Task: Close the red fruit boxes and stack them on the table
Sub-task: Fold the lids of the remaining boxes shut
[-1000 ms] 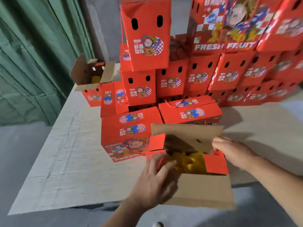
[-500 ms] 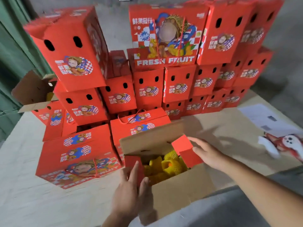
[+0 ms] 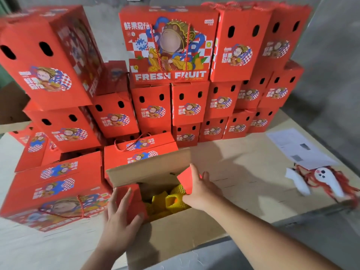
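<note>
An open red fruit box (image 3: 167, 236) stands at the table's near edge, its brown inner flaps up, with yellow foam-netted fruit (image 3: 167, 201) inside. My left hand (image 3: 120, 219) presses the left red side flap (image 3: 134, 199) inward with straight fingers. On the right, a red side flap (image 3: 185, 178) is held by my right hand (image 3: 200, 190), the thumb under it and the fingers behind. Closed red boxes (image 3: 171, 49) are stacked in several rows behind.
Two closed boxes lie flat at the left (image 3: 54, 190) and behind the open one (image 3: 142, 149). A white paper sheet (image 3: 296, 147) and a white object wound in red cord (image 3: 323, 182) lie on the wooden table (image 3: 243, 172) at the right.
The view swung right and up toward the stack. Both hands moved from the box's rim onto the two red side flaps, which have folded inward over the fruit.
</note>
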